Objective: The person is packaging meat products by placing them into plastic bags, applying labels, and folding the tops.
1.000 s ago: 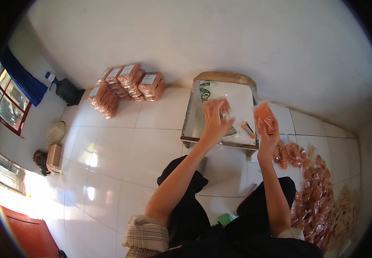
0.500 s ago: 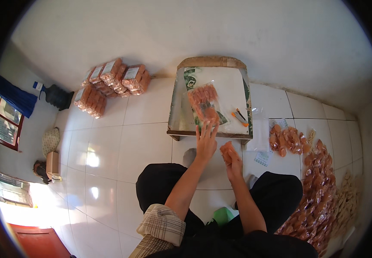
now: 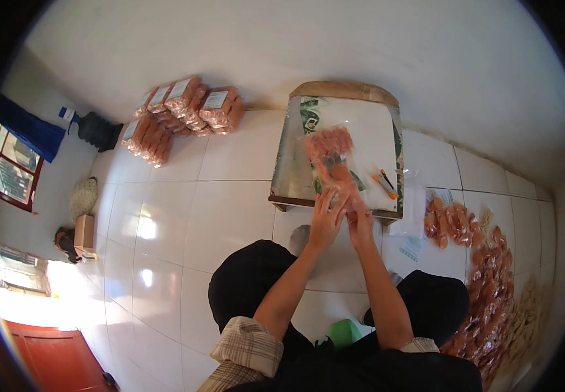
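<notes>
White tiles point(image 3: 184, 225) shine under you, running to a pale wall point(image 3: 308, 46), with a red-framed window point(image 3: 9, 160), a blue curtain point(image 3: 31, 134) and a red door point(image 3: 60, 356) off to your left. Before you stands a low table point(image 3: 377, 127), its white top edged with a green pattern; the bag point(image 3: 328, 144) of orange pieces lies on it, its near end at the front edge. Your left hand point(image 3: 325, 225) has its fingers slightly spread against that end, and your right hand point(image 3: 361, 227) meets it there; you cannot tell whether either pinches anything. An orange-and-black cutter point(image 3: 385, 185) lies to the right. White labels point(image 3: 217, 99) top the stacked packs point(image 3: 148, 140), and blue-green print marks a clear sleeve point(image 3: 414, 247) on the floor, its writing too small to read.
</notes>
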### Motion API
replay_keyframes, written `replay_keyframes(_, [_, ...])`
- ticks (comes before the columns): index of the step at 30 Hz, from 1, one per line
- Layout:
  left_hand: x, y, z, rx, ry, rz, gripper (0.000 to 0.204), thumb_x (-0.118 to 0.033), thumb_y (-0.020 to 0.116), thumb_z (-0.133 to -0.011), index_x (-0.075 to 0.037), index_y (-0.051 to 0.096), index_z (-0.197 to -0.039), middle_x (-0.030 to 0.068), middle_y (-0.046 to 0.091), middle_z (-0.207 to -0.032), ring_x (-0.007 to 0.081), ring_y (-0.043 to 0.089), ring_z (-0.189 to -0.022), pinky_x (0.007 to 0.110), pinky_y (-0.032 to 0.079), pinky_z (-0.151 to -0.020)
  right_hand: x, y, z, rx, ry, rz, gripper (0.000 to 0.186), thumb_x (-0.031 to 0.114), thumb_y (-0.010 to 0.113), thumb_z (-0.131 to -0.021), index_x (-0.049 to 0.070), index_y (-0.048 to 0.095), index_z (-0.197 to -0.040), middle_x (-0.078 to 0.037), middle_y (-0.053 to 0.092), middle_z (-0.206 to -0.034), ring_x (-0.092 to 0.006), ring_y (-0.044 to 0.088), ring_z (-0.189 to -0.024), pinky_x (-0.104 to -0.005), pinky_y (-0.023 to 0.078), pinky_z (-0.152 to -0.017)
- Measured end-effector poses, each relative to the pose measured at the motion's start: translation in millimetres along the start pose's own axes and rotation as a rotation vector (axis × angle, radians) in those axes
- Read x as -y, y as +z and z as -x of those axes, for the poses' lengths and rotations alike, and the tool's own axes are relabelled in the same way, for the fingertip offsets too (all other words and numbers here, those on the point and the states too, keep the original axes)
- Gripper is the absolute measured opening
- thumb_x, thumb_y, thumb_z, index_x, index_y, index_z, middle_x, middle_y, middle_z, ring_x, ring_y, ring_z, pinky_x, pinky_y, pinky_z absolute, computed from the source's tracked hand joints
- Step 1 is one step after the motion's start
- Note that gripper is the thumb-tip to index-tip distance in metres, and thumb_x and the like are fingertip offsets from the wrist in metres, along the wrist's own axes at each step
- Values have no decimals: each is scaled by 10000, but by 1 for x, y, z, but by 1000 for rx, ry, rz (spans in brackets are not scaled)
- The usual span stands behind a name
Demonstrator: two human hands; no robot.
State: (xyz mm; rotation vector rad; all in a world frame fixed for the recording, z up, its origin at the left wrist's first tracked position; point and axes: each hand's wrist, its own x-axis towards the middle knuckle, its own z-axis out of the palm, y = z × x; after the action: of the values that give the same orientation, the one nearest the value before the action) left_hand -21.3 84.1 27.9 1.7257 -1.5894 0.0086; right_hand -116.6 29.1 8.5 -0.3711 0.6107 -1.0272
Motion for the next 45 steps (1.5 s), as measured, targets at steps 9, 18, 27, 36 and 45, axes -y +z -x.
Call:
replay_keyframes(9, [35, 16, -46, -299, -416, 408, 625, -383, 450, -917, -43, 242, -1398, 182, 224, -1421, 352, 186, -1327, 449, 168, -1073, -8, 33, -35, -93, -216, 280, 277, 140, 654, -822, 15, 572, -1054, -20, 581, -1038, -87, 547, -885, -220, 444, -782])
replay_keyframes(18, [76, 50, -79, -276, -616, 816, 662, -345, 395, -956, 4, 75, -1419, 159, 88, -1484, 270, 93, -1373, 348, 99, -1106, -40, 8, -72, -422, -611, 1034, 426, 242, 722, -765, 34, 598, -1116, -178, 238, -1376, -281, 329, -1192, -342, 371, -959])
replay_keyframes(27, [83, 59, -82, -270, -616, 964, 642, -291, 411, -957, -11, 69, -1423, 145, 95, -1484, 258, 108, -1370, 338, 100, -1103, -32, 24, -74, -322, -543, 970, 437, 223, 710, -779, 71, 571, -1165, -168, 179, -1407, -328, 206, -1280, -394, 283, -1021])
replay_keyframes(36, [80, 55, -81, -268, -548, 813, 644, -282, 430, -948, -35, 79, -1427, 144, 75, -1483, 267, 76, -1374, 357, 94, -1105, -23, 34, -75, 9, -833, 1446, 618, 128, 652, -782, 6, 353, -1309, -160, 405, -1261, -337, 330, -1166, -461, 249, -997])
replay_keyframes(45, [86, 59, -76, -300, -498, 748, 702, -217, 501, -915, -30, 60, -1428, 135, 66, -1488, 253, 82, -1372, 356, 99, -1104, -8, 21, -75, 429, -869, 1410, 743, 59, 589, -761, -12, 198, -1389, -240, 313, -1294, -371, 325, -1197, -467, 276, -1009])
